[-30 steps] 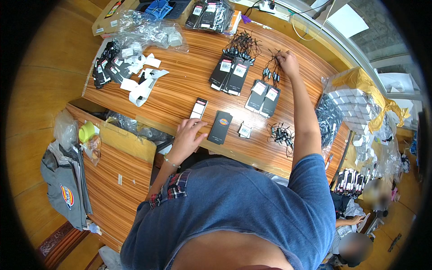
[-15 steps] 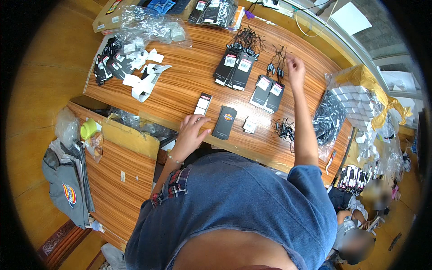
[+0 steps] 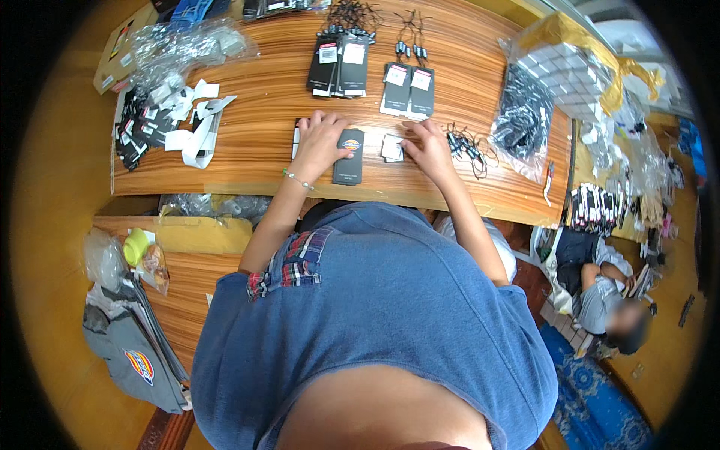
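My left hand [image 3: 321,142] rests over the front of the table with its fingers spread. Its fingertips lie on or just above a small stack of white labels [image 3: 295,141], mostly hidden beneath it. The thumb reaches the edge of a neat stack of black hang tags [image 3: 348,171]. To the right, my right hand [image 3: 430,152] is at a little pile of small white tags [image 3: 391,148], thumb and index finger apart at its edge. Just beyond that hand lies a tangle of black cords [image 3: 471,152] with small fasteners.
Behind are two corded black tags [image 3: 409,90] and a larger corded pile [image 3: 337,67]. At left lie loose dark labels, white strips [image 3: 199,146] and clear plastic bags [image 3: 187,49]. A bag of black cords [image 3: 521,116], a pen-like tool [image 3: 548,182] and a seated person [image 3: 600,296] are at right.
My right hand has come back from beside the corded tags at the far right to the small white tags. My left hand has shifted forward over the labels. The whole view has tilted.
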### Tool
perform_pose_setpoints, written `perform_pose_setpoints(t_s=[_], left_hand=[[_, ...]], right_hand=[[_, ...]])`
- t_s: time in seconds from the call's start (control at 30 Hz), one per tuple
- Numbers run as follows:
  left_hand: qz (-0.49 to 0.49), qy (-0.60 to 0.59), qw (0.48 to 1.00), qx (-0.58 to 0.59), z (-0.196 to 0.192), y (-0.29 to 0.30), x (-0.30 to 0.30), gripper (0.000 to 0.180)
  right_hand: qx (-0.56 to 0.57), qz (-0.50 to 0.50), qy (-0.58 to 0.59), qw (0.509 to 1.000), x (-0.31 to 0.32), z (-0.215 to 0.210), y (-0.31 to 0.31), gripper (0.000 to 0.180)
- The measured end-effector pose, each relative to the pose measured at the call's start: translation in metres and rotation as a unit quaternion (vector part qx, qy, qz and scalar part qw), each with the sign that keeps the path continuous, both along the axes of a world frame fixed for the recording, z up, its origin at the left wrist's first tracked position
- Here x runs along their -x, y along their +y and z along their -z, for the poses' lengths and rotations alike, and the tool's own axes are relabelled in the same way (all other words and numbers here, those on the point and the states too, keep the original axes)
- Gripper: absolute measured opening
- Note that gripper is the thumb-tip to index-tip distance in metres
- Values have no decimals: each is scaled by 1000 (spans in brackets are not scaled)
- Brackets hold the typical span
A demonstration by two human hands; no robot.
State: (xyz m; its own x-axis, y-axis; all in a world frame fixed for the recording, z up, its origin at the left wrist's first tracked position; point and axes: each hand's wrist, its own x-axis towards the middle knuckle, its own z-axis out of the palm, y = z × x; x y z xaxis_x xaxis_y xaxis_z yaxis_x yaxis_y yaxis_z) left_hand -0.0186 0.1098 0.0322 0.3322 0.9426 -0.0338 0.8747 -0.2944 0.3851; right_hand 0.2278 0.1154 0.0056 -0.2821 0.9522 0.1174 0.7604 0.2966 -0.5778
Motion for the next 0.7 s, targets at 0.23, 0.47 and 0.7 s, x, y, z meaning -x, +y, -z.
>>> perform_pose_setpoints(t_s=[0.23, 0.47, 0.7], left_hand=[[21, -17, 1000, -11, 18, -3, 4, 53], [24, -90, 989, -118, 20, -8, 9, 46], [-82, -312, 928, 185, 20, -12, 13, 31]], right_hand=[[20, -4, -37, 999, 10, 14, -9, 42], [30, 51, 92, 994, 18, 13, -15, 30], [133, 131, 197, 962, 19, 29, -17, 26]])
